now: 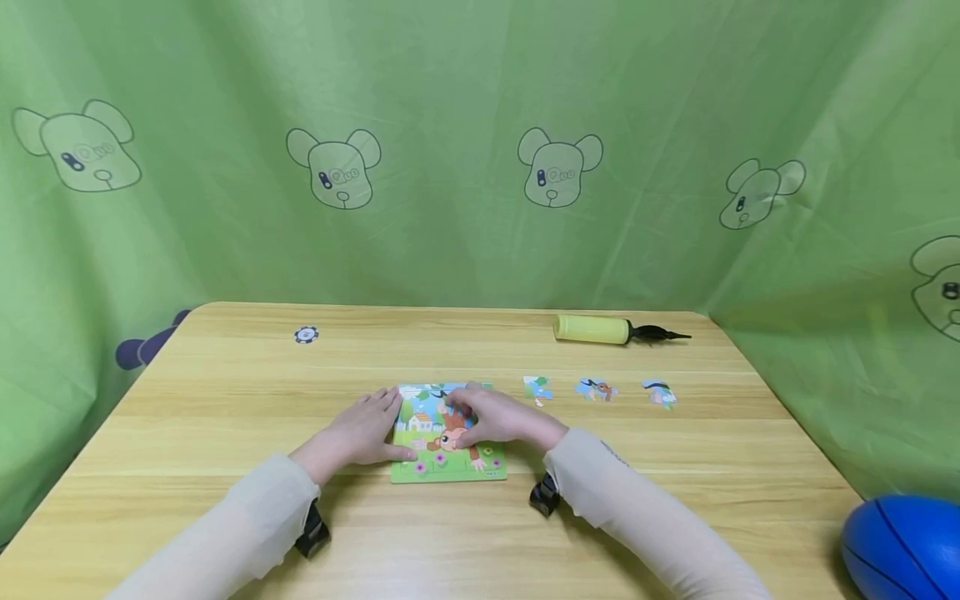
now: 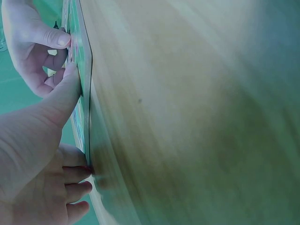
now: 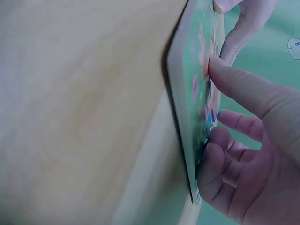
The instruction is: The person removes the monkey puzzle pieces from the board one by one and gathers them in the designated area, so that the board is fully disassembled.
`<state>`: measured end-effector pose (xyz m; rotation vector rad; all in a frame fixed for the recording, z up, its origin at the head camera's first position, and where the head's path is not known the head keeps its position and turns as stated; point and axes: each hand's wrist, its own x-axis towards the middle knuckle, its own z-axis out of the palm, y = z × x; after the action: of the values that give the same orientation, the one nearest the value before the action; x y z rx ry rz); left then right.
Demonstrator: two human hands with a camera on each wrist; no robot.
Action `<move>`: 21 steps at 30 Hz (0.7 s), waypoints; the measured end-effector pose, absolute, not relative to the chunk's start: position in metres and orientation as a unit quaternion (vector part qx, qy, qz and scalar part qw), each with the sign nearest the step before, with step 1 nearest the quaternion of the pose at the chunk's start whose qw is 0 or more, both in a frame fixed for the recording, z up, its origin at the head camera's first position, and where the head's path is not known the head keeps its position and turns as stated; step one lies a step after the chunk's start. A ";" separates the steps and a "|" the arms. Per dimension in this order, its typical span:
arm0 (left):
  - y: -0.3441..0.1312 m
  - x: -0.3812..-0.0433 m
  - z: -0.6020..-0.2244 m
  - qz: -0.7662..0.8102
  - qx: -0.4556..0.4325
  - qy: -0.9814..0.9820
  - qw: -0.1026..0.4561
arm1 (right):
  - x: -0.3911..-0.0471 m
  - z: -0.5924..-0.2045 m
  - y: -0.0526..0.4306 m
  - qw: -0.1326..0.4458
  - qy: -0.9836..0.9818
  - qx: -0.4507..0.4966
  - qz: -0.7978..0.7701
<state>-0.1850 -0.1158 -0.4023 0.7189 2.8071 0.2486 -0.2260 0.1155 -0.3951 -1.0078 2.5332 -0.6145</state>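
Observation:
A jigsaw puzzle board with a cartoon monkey, a small house and flowers lies flat on the table in the head view. My left hand rests at its left side, thumb over the lower picture and fingers extended along the edge. Over the right half, my right hand spans a monkey-coloured puzzle piece between thumb and fingers, down at the board's surface. In the right wrist view, the right thumb touches the picture, while the other fingers bend against the board. The right hand hides part of the puzzle.
Loose puzzle pieces lie right of the board: one, a second and a third. Behind them is a yellow-and-black hand pump. A round token lies back left. A blue ball sits at the right front.

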 end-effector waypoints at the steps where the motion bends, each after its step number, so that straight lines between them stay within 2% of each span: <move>1: -0.116 -0.185 -0.402 0.085 0.245 0.959 0.116 | -0.226 -0.395 0.116 0.172 0.892 -0.356 -0.219; 10: -0.115 -0.185 -0.402 0.087 0.241 0.959 0.120 | -0.227 -0.395 0.117 0.171 0.884 -0.360 -0.246; 16: -0.115 -0.185 -0.403 0.086 0.240 0.959 0.120 | -0.227 -0.396 0.119 0.187 0.859 -0.338 -0.337; 21: -0.116 -0.185 -0.403 0.085 0.240 0.959 0.120 | -0.228 -0.397 0.118 0.159 0.857 -0.305 -0.385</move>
<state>-0.1852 -0.1155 -0.4029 0.7026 2.8038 0.2494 -0.2276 0.1181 -0.3972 -0.8714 2.4493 -1.1010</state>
